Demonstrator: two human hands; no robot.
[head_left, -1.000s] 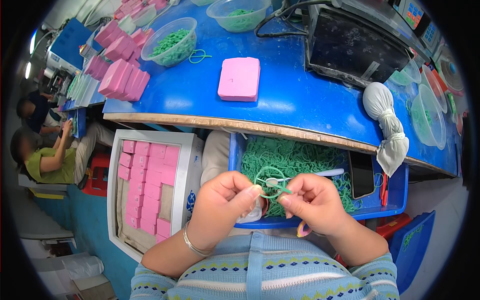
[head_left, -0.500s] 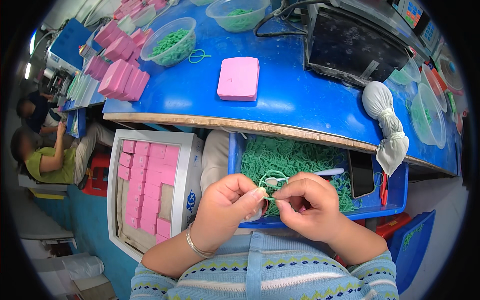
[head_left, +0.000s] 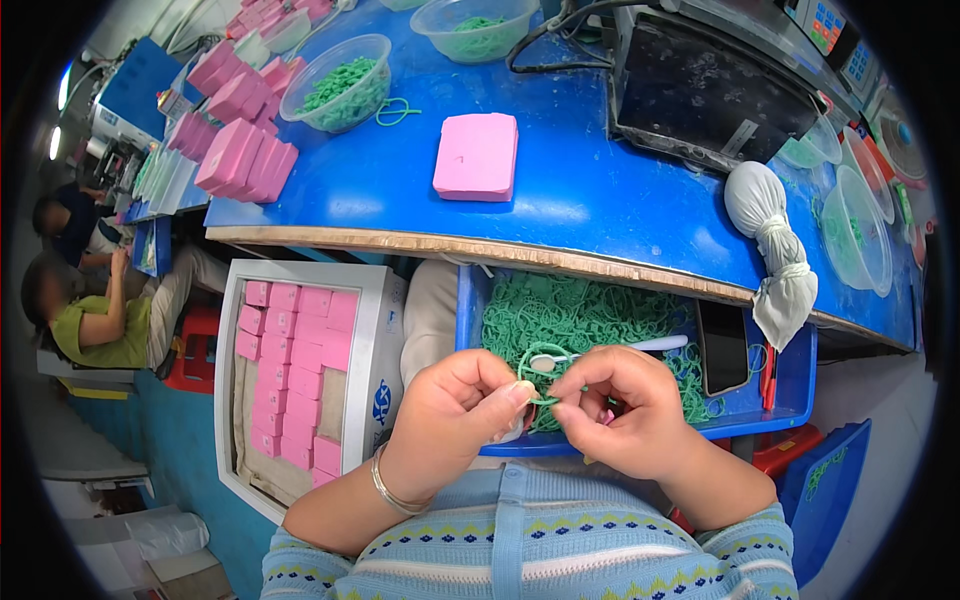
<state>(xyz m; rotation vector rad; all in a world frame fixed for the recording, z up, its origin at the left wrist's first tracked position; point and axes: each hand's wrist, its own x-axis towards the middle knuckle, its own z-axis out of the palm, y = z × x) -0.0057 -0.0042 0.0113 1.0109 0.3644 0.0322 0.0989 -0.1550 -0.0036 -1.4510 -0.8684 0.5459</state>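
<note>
My left hand [head_left: 450, 415] pinches a thin green cord-like loop [head_left: 527, 350] between thumb and forefinger. Close beside it, my right hand [head_left: 630, 415] has its thumb and forefinger drawn together at the loop's other side; a small pink bit shows among its curled fingers, too small to name. Both hands are over the near side of a blue tray [head_left: 640, 440] heaped with similar green loops and strands [head_left: 580, 310]. A slim white-handled tool [head_left: 660, 343] lies across the heap, partly behind the right hand. What lies under the fingertips is hidden.
A dark phone [head_left: 722, 348] and a red tool [head_left: 769, 380] lie in the tray's right part. On the blue table [head_left: 350, 205] are a pink block [head_left: 477, 157], green-filled bowls [head_left: 340, 85] and a tied white cloth bag [head_left: 770, 240]. A white-framed box [head_left: 375, 330] holds pink blocks.
My right fingertips have shifted slightly at the loop, and the pink bit among them shows more. The left hand keeps its pinch almost unmoved.
</note>
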